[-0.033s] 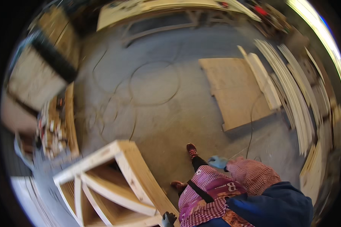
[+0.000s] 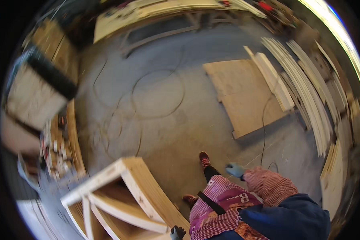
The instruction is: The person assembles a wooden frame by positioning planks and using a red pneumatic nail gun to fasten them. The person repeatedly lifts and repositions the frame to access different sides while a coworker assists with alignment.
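A pale timber truss (image 2: pixel 147 188) with slanting braces lies at the lower left, several members deep like a stack. My left hand (image 2: pixel 177 233), in a grey glove with dark fingers, is at its near right edge, fingers curled against the wood; the picture's lower edge cuts off part of the hand. My right hand (image 2: pixel 235 170), in a light blue-grey glove, hangs in front of my body over the floor. Its fingers are stretched loosely to the left and no object shows in them. A checked sleeve and a purple checked apron (image 2: pixel 224 196) cover my arm and front.
A brown sheet (image 2: pixel 244 96) lies on the floor ahead right, with long boards (image 2: pixel 304 92) beyond it. Thin cable or hose loops (image 2: pixel 184 94) cross the floor ahead. Wood offcuts (image 2: pixel 58 150) are piled at left. A long bench (image 2: pixel 160 38) stands at the back.
The view has shifted slightly; the truss appears a little lower and farther right. My right hand has moved slightly right, its fingers looking more stretched. My left hand stays at the truss edge.
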The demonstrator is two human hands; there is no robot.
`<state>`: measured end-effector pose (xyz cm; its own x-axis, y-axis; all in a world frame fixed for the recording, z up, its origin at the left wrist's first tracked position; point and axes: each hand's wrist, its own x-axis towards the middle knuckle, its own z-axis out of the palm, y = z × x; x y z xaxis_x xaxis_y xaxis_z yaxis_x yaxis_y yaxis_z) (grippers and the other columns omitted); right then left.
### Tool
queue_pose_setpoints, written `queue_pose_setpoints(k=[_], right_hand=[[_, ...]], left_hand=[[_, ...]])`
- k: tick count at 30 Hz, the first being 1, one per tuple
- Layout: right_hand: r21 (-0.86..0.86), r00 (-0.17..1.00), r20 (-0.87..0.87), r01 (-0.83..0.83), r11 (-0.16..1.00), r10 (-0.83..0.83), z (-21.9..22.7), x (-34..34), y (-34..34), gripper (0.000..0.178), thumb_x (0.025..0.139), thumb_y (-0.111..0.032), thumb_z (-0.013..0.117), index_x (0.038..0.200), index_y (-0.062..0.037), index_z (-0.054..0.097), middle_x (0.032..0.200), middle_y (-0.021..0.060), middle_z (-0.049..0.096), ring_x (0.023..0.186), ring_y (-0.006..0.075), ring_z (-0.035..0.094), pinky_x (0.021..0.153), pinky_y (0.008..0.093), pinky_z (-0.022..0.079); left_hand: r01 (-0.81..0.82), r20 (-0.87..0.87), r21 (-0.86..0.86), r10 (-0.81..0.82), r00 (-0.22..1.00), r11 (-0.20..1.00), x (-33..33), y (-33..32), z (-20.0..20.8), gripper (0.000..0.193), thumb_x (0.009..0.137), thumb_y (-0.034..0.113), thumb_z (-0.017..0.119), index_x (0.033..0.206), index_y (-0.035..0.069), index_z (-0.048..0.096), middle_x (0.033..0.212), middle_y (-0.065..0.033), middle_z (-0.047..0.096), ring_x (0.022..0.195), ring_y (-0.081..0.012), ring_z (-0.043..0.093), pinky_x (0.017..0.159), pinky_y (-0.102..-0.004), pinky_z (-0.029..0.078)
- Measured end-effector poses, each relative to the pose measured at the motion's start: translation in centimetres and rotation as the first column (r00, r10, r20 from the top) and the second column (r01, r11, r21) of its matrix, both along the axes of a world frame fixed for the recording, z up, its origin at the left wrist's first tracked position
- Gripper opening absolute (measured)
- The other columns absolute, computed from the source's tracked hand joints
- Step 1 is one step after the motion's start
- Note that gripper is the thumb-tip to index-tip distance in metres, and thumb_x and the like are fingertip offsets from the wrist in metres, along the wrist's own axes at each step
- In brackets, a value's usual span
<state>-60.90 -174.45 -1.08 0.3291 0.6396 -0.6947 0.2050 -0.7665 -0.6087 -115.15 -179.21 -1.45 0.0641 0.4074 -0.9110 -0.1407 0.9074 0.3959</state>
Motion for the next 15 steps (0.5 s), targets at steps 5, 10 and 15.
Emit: queue_pose_setpoints(k=[5, 10, 15], right_hand=[[-0.011, 0.714, -0.061, 0.698, 0.716, -0.697, 2.5, 10.3, -11.3, 0.023, 0.088, -0.021, 0.057, 0.097, -0.001, 0.064, 0.077, 0.0091, 0.065, 0.065, 0.0181, 0.06, 0.06, 0.0323, 0.05], [-0.295, 0.583, 0.002, 0.777, 0.556, -0.813, 1.5, 13.4, -17.9, 0.025, 0.088, -0.028, 0.052, 0.098, -0.0092, 0.065, 0.08, 0.0077, 0.068, 0.066, 0.0192, 0.064, 0.055, 0.0303, 0.048], [-0.289, 0.218, -0.261, 0.912, 0.292, -0.94, -3.3, 17.3, -15.5, 0.024, 0.089, -0.026, 0.057, 0.101, -0.0061, 0.063, 0.083, 0.0101, 0.068, 0.063, 0.021, 0.063, 0.053, 0.0326, 0.048]], left_hand=[[0.149, -0.102, 0.003, -0.148, 0.984, 0.989, 3.8, 15.8, -2.5, 0.032, 0.095, 0.048, 0.051, 0.082, 0.019, 0.047, 0.061, -0.0008, 0.042, 0.05, -0.0181, 0.042, 0.045, -0.0323, 0.038], [0.705, -0.222, 0.267, -0.67, 0.708, 0.657, 14.6, 28.1, -1.7, 0.033, 0.09, 0.047, 0.056, 0.092, 0.014, 0.053, 0.074, -0.0043, 0.052, 0.067, -0.0173, 0.05, 0.057, -0.0334, 0.041], [0.968, -0.409, 0.083, -0.878, 0.25, 0.238, 39.8, 34.1, 12.7, 0.041, 0.092, 0.048, 0.053, 0.097, 0.008, 0.058, 0.079, -0.0048, 0.06, 0.073, -0.0118, 0.052, 0.066, -0.0292, 0.044]])
